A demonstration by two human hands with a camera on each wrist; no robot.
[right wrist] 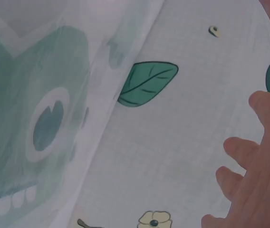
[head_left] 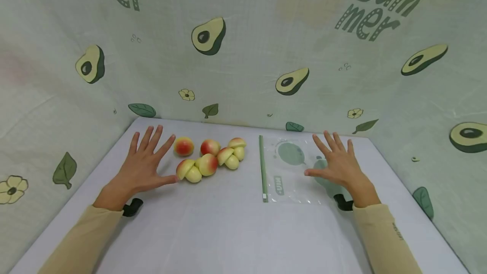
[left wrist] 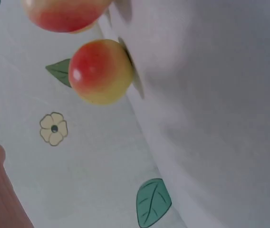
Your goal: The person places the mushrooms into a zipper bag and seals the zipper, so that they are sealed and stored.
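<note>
My left hand (head_left: 140,170), fingers spread wide, holds nothing to the left of a group of small fruit-like pieces. Its thumb tip lies close to a yellow mushroom-shaped piece (head_left: 193,175); contact cannot be judged. Three round red-and-yellow fruits stand out: a left one (head_left: 184,146), a back one (head_left: 210,147) and a front one (head_left: 208,165). More mushroom-shaped pieces (head_left: 231,162) sit at the group's right. With fingers also spread, my right hand (head_left: 340,167) is over the right part of a clear zip bag (head_left: 283,185) with a green closure and green print, hiding some of it.
A white table (head_left: 228,231) carries everything. Pale cloth (head_left: 243,54) printed with avocados, leaves and flowers rises behind it and at both sides. Dark wrist mounts (head_left: 132,207) show under both wrists.
</note>
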